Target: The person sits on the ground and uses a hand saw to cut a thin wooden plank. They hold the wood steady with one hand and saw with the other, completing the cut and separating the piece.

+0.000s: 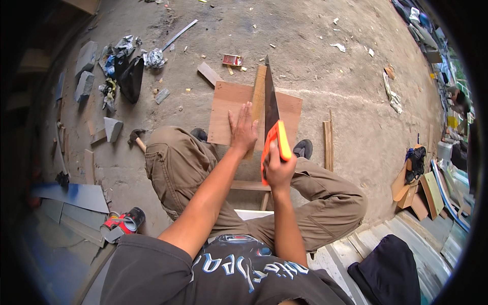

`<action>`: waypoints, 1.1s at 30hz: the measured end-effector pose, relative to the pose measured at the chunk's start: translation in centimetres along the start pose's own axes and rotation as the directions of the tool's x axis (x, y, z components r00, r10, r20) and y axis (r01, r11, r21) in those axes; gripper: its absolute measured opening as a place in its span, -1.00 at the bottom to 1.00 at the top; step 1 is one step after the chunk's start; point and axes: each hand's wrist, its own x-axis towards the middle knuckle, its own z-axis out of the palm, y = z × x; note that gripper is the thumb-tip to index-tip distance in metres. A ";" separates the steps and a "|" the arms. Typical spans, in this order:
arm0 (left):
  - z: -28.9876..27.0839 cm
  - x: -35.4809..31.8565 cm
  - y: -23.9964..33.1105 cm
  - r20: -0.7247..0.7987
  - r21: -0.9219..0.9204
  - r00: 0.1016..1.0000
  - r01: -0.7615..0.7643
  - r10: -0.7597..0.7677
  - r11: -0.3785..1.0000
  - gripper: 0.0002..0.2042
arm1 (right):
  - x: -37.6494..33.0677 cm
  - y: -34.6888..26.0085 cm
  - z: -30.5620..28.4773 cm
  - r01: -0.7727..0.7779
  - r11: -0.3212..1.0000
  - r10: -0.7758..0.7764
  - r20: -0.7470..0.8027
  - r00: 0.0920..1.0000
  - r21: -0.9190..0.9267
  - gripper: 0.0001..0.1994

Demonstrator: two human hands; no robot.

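My right hand [278,169] grips the orange handle of a handsaw [271,104], whose dark blade runs away from me along a narrow wooden strip [258,94]. The strip lies on a flat plywood board [226,109] on the concrete floor. My left hand [243,130] presses flat on the strip and board, just left of the blade, fingers spread. I sit with my knees bent and my dark shoes at the board's near edge.
A hammer [136,138] lies left of my left knee. Grey stone blocks [85,68], crumpled bags and scraps litter the far left. A wooden slat [328,145] lies right of the board. Cardboard pieces [414,195] and metal sheets sit at the right. A small red box [232,60] lies beyond the board.
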 end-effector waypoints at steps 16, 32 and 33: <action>-1.0 -2.5 -1.8 0.012 0.066 0.994 0.110 -0.111 0.992 -0.39 | 0.6 1.5 1.8 -0.032 0.994 0.027 0.047 0.998 0.104 -0.73; -1.0 -1.8 -0.9 0.060 0.066 0.992 0.106 -0.110 0.992 -0.39 | 5.1 1.8 3.6 0.082 0.991 -0.084 -0.012 0.996 -0.107 -0.77; -1.0 -1.8 -0.8 0.064 0.072 0.991 0.110 -0.115 0.991 -0.39 | 5.6 1.1 4.0 0.058 0.995 -0.058 -0.006 0.998 -0.077 -0.78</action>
